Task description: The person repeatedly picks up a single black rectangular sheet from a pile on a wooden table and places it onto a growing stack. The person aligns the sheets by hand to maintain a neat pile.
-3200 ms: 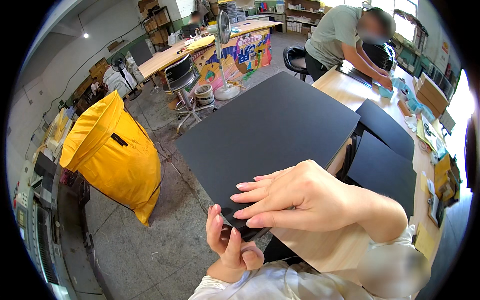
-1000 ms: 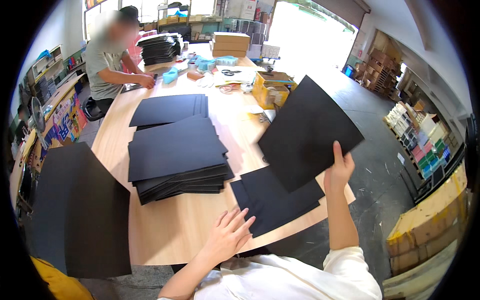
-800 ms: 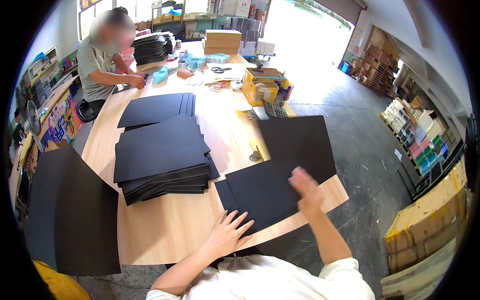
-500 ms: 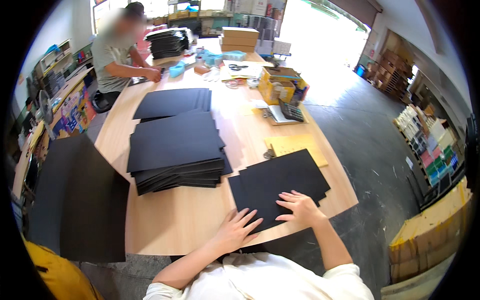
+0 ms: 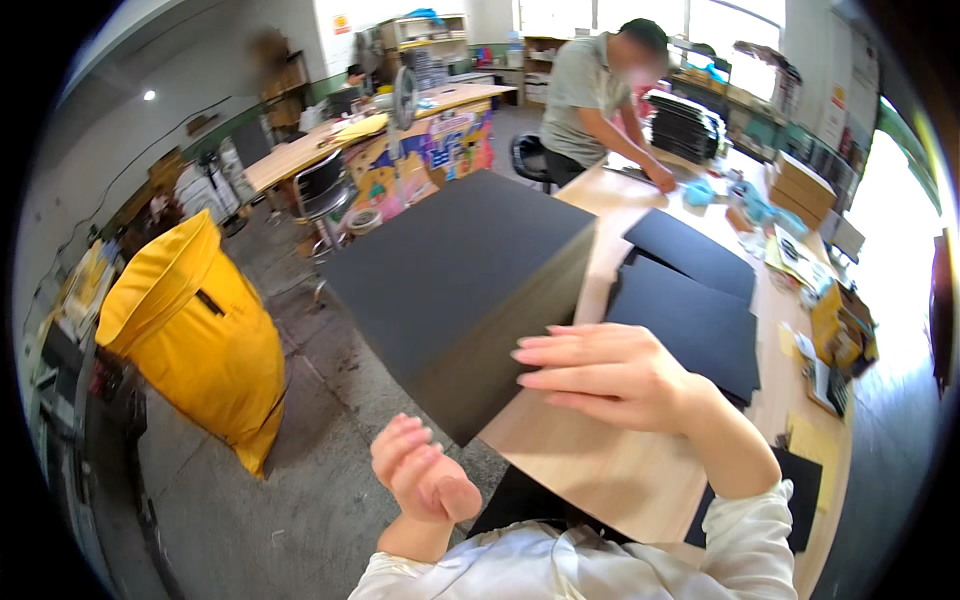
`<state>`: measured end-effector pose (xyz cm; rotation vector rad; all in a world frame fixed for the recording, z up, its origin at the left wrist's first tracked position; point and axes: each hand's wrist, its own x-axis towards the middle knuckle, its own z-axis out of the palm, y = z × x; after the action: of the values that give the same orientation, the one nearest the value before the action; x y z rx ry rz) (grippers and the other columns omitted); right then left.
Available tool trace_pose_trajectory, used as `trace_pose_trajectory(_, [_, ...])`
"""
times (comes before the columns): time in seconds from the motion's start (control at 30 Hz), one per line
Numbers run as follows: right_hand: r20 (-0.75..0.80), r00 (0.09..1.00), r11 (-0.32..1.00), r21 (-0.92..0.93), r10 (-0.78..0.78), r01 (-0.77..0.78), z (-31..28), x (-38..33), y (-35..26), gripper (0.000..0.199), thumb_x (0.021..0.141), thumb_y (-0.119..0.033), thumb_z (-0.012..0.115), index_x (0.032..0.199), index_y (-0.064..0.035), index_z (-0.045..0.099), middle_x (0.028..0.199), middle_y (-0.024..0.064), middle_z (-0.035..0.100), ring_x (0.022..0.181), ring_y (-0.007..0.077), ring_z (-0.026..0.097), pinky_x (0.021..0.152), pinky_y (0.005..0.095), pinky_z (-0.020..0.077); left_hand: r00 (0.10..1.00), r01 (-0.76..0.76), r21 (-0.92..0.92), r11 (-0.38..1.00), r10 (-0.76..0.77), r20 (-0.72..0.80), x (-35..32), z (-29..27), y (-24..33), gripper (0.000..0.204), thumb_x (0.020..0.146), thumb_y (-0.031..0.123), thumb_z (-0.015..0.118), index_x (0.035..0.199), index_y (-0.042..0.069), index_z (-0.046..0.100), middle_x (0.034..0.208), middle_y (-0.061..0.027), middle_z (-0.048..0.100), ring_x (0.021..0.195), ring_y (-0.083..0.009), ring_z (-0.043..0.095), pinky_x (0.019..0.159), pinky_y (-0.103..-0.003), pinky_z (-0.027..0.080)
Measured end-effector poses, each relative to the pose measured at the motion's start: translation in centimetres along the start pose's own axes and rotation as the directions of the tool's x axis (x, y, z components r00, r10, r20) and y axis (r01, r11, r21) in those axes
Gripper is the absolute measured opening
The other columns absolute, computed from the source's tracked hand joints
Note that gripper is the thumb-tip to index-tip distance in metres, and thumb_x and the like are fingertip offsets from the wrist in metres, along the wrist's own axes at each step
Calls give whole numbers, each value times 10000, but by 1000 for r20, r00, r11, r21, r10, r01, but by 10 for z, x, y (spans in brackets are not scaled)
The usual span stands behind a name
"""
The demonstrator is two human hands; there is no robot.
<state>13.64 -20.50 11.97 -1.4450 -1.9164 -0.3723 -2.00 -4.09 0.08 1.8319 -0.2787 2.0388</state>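
A large stack of black sheets [image 5: 470,270] stands at the left end of the wooden table [image 5: 590,460], its near corner hanging over the table's edge. My right hand [image 5: 610,375] is stretched out flat, fingers together, with the fingertips against the stack's near side. Lower down, my left hand [image 5: 420,480] hovers below that corner with its fingers curled in; nothing is in it and it does not touch the stack. More black sheets [image 5: 690,320] lie flat on the table to the right of my right hand.
A big yellow bag [image 5: 190,340] stands on the concrete floor at the left. At the table's far end a person [image 5: 600,90] bends over another black stack [image 5: 685,125]. Paper, boxes and small items [image 5: 820,330] crowd the table's right edge. A stool [image 5: 325,190] stands behind.
My view has swung left, from the small black sheets at the table's front to the large stack. Both hands left those sheets; my right hand now rests against the large stack.
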Motion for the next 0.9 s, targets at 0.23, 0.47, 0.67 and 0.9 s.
trace_pose_trajectory(0.23, [115, 984, 976, 186, -138, 115, 59, 84, 47, 274, 856, -241, 710, 1058, -57, 725, 1191, 142, 670, 1136, 287, 627, 1022, 415, 479, 973, 219, 87, 972, -225, 58, 2, -23, -34, 378, 998, 236, 382, 1187, -48, 544, 1297, -221, 516, 1220, -367, 508, 1057, -493, 380])
trace_pose_trajectory(0.47, [114, 986, 970, 225, -121, 93, 71, 85, 64, 281, 825, -257, 747, 1038, -74, 741, 1136, 130, 697, 1084, 279, 659, 960, 387, 526, 960, 246, 40, 968, -250, 129, 2, -12, -57, 435, 1008, 243, 345, 1251, -68, 527, 1360, -245, 497, 1292, -405, 468, 1091, -525, 353])
trace_pose_trajectory(0.67, [149, 989, 912, 401, 26, -84, 70, 87, 65, 220, 859, -229, 722, 1000, -62, 750, 1068, 153, 712, 1089, 281, 660, 970, 385, 520, 970, 230, 63, 971, -234, 62, 1, -2, -65, 453, 980, 250, 376, 1216, -94, 554, 1254, -273, 583, 1213, -445, 544, 1065, -558, 380])
trace_pose_trajectory(0.9, [265, 949, 782, 549, 172, -295, 62, 92, 62, 181, 887, -150, 694, 1016, -34, 746, 1059, 170, 712, 1108, 306, 653, 1004, 410, 482, 966, 161, 134, 978, -183, 180, 6, -2, -66, 517, 988, 234, 273, 1302, -130, 465, 1335, -311, 505, 1254, -468, 498, 1084, -573, 363])
